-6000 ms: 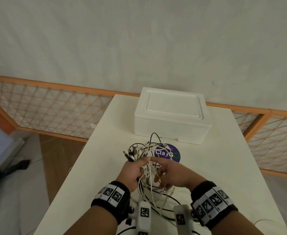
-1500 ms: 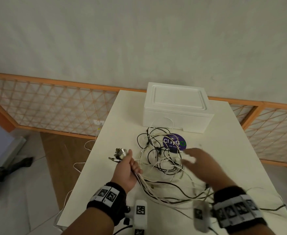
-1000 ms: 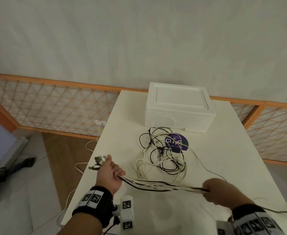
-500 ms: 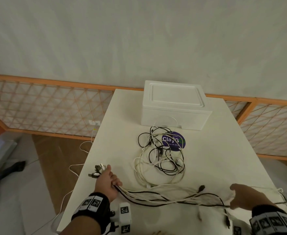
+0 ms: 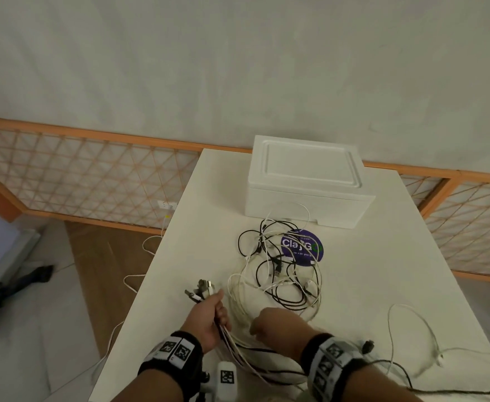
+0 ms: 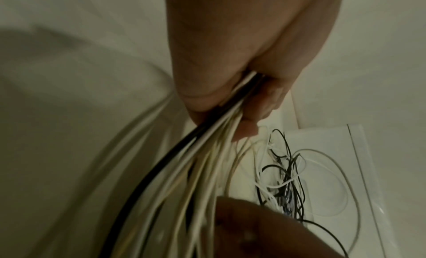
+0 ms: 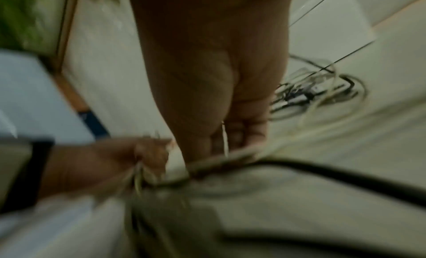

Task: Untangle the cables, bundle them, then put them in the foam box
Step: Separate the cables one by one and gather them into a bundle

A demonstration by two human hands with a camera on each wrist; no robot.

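I see left hand [image 5: 209, 317] fisted round gathered cables [image 5: 232, 340], plugs [image 5: 200, 290] sticking out past thumb. Right hand [image 5: 272, 326] just beside, fingers curled on same strands. Loose tangle [image 5: 281, 280] on table [image 5: 383, 271], before closed foam box [image 5: 307, 181].

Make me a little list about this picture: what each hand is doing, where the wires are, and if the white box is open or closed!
left hand: grips a bunch of cables near their plug ends
right hand: fingers curled round the same bunch, close beside the left hand
tangled pile: black and white wires lying loose on the table, partly over a purple sticker
foam box: at the table's far end, lid on
in the box: cannot tell, lid covers it
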